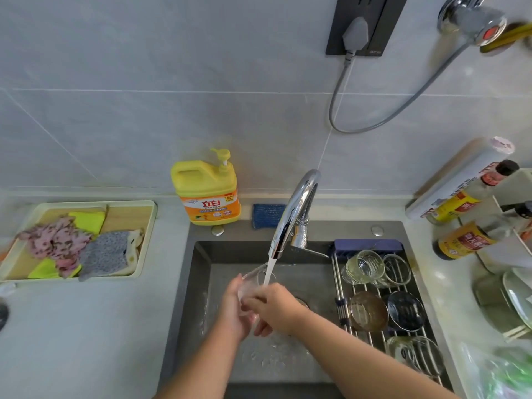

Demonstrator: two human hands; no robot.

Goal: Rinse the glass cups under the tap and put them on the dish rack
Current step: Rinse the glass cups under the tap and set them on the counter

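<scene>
We read one brand clearly: the two large red characters "立白" on the orange label [212,205] of the yellow dish soap bottle [201,180] standing behind the sink. The smaller print beneath them is too fine for us to make out. The two sauce bottles [456,203] [465,240] on the right carry yellow and red labels with Chinese characters that we cannot read. The long box [463,175] behind them has dark print, and the wall socket [367,24] a tiny mark, both illegible.
</scene>
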